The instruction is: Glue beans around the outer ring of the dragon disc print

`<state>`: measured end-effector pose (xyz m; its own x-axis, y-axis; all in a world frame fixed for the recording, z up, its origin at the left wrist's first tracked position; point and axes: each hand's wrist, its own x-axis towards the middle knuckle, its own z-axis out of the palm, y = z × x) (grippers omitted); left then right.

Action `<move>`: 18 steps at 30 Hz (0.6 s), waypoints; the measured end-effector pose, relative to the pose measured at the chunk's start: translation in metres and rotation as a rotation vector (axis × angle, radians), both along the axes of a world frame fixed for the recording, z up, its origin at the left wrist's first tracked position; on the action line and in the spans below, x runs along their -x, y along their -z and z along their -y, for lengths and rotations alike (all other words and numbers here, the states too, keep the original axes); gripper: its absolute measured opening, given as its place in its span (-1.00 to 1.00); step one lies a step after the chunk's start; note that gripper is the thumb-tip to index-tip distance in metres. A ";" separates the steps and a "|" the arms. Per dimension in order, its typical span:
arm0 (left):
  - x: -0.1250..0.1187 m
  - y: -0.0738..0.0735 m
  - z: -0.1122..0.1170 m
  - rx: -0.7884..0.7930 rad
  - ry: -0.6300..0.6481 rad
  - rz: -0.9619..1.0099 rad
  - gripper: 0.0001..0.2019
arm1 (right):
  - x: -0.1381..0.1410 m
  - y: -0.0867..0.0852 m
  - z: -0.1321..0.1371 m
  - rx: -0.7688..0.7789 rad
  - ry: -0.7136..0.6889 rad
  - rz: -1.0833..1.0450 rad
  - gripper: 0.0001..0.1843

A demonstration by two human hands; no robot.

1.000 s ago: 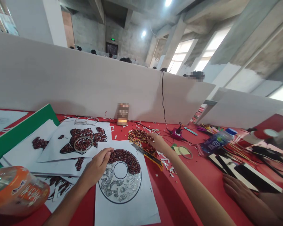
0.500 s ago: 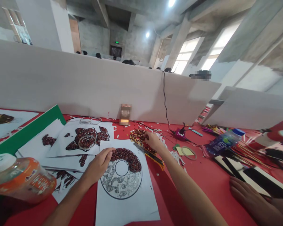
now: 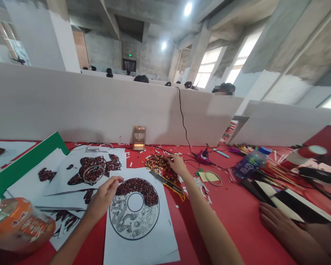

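Note:
A sheet of white paper (image 3: 143, 252) with a printed ring design (image 3: 124, 224) lies before me. Dark red beans (image 3: 135, 186) cover the upper arc of the ring; a dragon drawing shows below. My left hand (image 3: 106, 193) hovers at the ring's upper left edge, fingers loosely bent, nothing visible in them. My right hand (image 3: 177, 165) reaches into a pile of mixed beans and kernels (image 3: 157, 162), its fingertips closed together; what they pinch is hidden. Between pile and paper lies a yellow-and-black utility knife (image 3: 169, 185).
At left are sheets with bean pictures (image 3: 91, 169), a tape roll (image 3: 94, 173), a green board (image 3: 30, 162) and an orange-labelled jar (image 3: 22, 224). Rightward are a power strip (image 3: 204, 156), a bottle (image 3: 249, 163) and another person's hand (image 3: 278, 224). A white partition (image 3: 99, 110) stands behind.
The view has shifted, so everything sits further left. My left hand has drawn back slightly left from the beans on the ring. My right hand stays at the pile.

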<state>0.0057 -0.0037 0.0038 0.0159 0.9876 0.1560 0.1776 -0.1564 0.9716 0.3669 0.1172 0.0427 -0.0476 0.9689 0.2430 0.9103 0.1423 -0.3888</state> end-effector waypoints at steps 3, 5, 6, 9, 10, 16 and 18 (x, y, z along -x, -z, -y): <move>-0.004 -0.003 0.007 -0.071 0.065 -0.246 -0.61 | 0.011 0.005 -0.001 0.023 -0.036 0.046 -0.73; -0.004 -0.005 0.009 -0.091 0.058 -0.300 -0.60 | 0.016 0.007 0.002 0.030 -0.024 0.069 -0.72; -0.003 -0.006 0.009 -0.093 0.052 -0.312 -0.60 | 0.018 0.008 0.003 0.032 -0.013 0.078 -0.73; -0.001 -0.005 0.008 -0.078 0.059 -0.326 -0.59 | 0.021 0.006 0.005 0.037 0.010 0.093 -0.76; 0.000 -0.004 0.007 -0.073 0.064 -0.325 -0.59 | 0.021 0.004 0.005 0.035 0.013 0.094 -0.76; 0.001 -0.004 0.008 -0.077 0.072 -0.298 -0.61 | 0.027 -0.027 0.026 -0.063 -0.019 0.014 -0.72; 0.002 -0.005 0.008 -0.083 0.065 -0.296 -0.61 | 0.036 -0.029 0.057 -0.082 -0.071 -0.038 -0.70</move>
